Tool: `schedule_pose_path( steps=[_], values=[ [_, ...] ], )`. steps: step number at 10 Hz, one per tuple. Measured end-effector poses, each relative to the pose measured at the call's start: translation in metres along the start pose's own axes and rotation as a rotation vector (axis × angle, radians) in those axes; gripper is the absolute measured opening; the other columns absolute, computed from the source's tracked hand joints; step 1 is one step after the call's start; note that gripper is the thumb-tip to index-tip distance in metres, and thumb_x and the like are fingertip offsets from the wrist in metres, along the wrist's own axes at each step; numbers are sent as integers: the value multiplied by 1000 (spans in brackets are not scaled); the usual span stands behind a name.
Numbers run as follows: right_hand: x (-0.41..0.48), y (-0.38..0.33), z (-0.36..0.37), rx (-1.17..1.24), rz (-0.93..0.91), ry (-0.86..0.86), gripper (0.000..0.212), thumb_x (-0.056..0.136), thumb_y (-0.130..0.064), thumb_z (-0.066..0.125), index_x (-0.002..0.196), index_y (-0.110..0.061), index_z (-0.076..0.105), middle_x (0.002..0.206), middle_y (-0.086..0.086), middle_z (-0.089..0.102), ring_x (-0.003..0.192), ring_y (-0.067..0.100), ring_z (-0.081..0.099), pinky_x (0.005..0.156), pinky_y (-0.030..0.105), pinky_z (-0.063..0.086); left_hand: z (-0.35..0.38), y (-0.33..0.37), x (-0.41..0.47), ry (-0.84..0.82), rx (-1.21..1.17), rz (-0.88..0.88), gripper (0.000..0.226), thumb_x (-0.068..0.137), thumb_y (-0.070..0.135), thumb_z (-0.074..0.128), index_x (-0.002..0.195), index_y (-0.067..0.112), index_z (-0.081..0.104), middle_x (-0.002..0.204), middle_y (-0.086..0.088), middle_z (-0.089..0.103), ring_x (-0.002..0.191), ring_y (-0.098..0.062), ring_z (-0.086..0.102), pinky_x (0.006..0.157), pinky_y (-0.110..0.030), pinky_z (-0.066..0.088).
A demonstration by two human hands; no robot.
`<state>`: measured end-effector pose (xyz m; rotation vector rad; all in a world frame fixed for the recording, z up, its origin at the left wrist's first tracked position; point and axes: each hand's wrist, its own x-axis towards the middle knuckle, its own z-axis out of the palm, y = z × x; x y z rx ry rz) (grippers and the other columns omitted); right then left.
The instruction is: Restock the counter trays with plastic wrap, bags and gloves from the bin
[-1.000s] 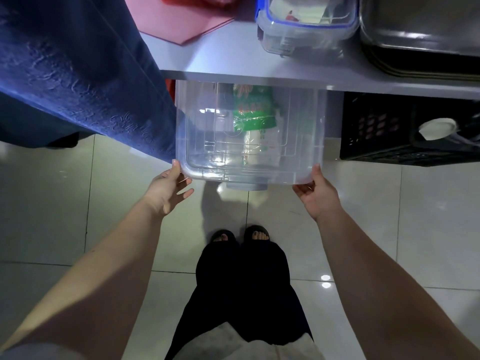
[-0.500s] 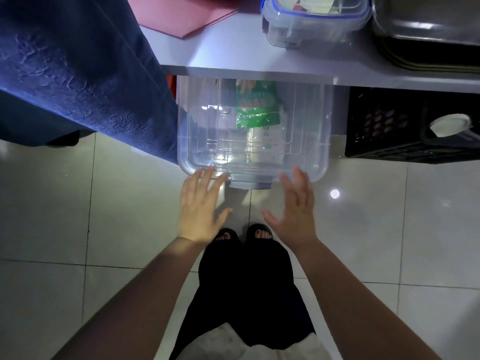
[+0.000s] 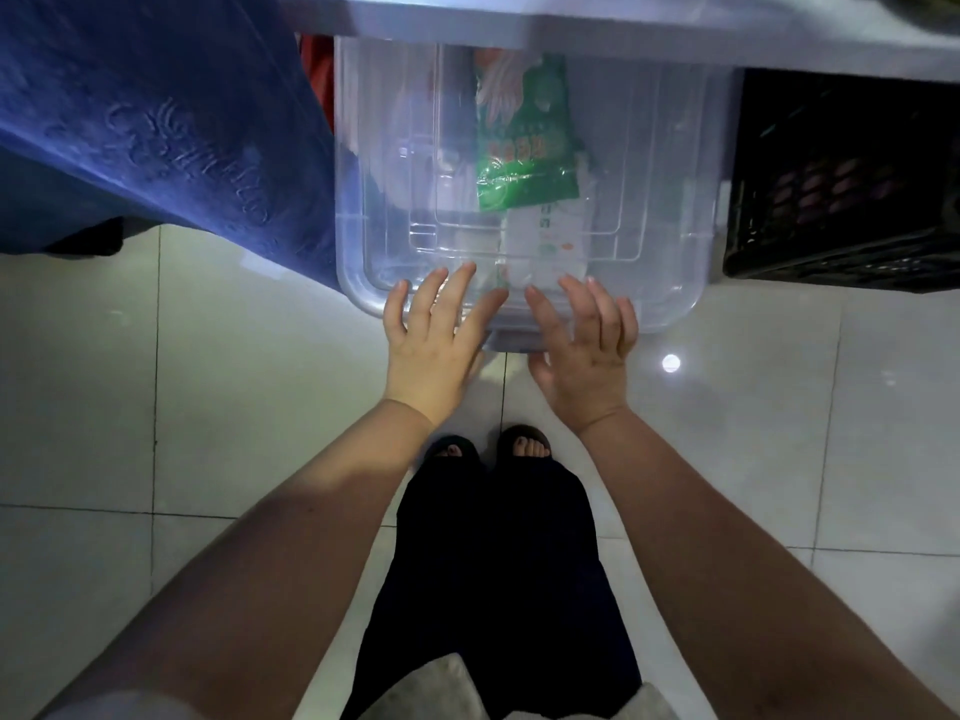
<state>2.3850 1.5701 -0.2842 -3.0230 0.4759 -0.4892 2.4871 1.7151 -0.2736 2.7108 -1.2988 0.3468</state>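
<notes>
Bin: clear lidded plastic bin (image 3: 524, 200) on the tiled floor (image 3: 156, 381), far half tucked under the surface (image 3: 519, 23), near edge poking out toward the feet.
Contents: green printed packet (image 3: 524, 153) and a pale packet (image 3: 545, 241) seen through the lid; gloves, bags or wrap, cannot tell which.
Left hand: left hand (image 3: 434, 340) flat, fingers spread, resting on the near lid edge; grip open, nothing held.
Right hand: right hand (image 3: 584, 350) likewise splayed on the lid beside the front latch; grip open, nothing held.
Neighbours: blue cloth (image 3: 156, 122) hanging just beside the bin on the left; black crate (image 3: 841, 179) just beside it on the right.
Step, judged: likely about to unlatch or lift the lid.
Risk, lid: far half sits under the surface, so a lifted lid could jam against the underside.
Risk, slide: smooth tile, light bin; pressing on the edge could push it further under.
Risk, cloth: hanging fabric could snag the left corner if pulled out.
Risk, light: dim view, latch easily misjudged.
</notes>
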Motion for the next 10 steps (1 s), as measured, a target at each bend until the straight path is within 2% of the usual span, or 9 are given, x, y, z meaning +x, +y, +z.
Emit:
schedule_pose_path(
  steps=[1,2,3,4,5,6,8,9,10],
  values=[
    [0,9,-14,94,-52,-56,55,80,-28,67,133,-21,54,133,8,48,124,28,37,106,49,29,-12,-9,-3,-51,-99,31,47,83,31,68,129,21,61,134,-12,57,123,-34,54,105,-50,27],
    [5,15,-24,145,-66,-83,46,85,-32,66,127,-15,59,125,4,43,114,27,39,104,45,28,-19,-14,1,-88,-160,39,45,84,36,67,126,20,62,126,-10,62,118,-32,56,101,-48,29],
    [11,13,-27,134,-41,-110,46,78,-29,74,120,-14,62,116,8,55,106,26,39,98,42,27,-21,-15,6,-119,-160,39,47,80,35,69,124,20,62,118,-8,62,112,-26,47,98,-46,28],
    [15,9,-26,139,-10,-100,40,77,-18,74,115,-12,64,107,11,62,102,25,40,94,41,28,-20,-13,9,-93,-182,28,41,81,24,65,121,18,64,112,-8,64,107,-25,43,94,-46,28],
    [23,8,-26,214,41,-83,39,69,7,66,103,-13,67,95,10,62,91,24,39,84,36,29,-20,-11,18,-34,-287,7,42,72,-1,58,110,14,69,99,-10,64,96,-26,42,83,-40,29],
    [30,8,-26,235,105,-82,37,71,8,64,101,-14,68,96,11,61,92,24,39,87,35,29,-21,-11,30,-37,-340,-21,43,71,-2,51,108,13,68,98,-12,64,95,-27,42,82,-38,28],
    [40,9,-46,258,156,-216,26,82,-5,65,104,-17,68,100,8,62,95,28,48,88,38,34,-40,-17,37,-132,-310,7,28,81,9,66,109,15,67,104,-8,65,97,-30,54,86,-41,31],
    [51,10,-80,300,173,-289,24,84,-19,67,108,-17,66,105,7,62,100,31,53,89,42,38,-76,-14,50,-200,-321,14,21,88,21,63,108,14,68,105,-7,65,98,-33,58,88,-45,37],
    [65,21,-133,285,188,-237,26,82,-22,70,107,-15,66,106,8,62,103,31,53,89,42,39,-129,-5,76,-192,-339,74,23,88,21,61,109,14,67,106,-8,64,100,-34,56,89,-46,36]
  ],
)
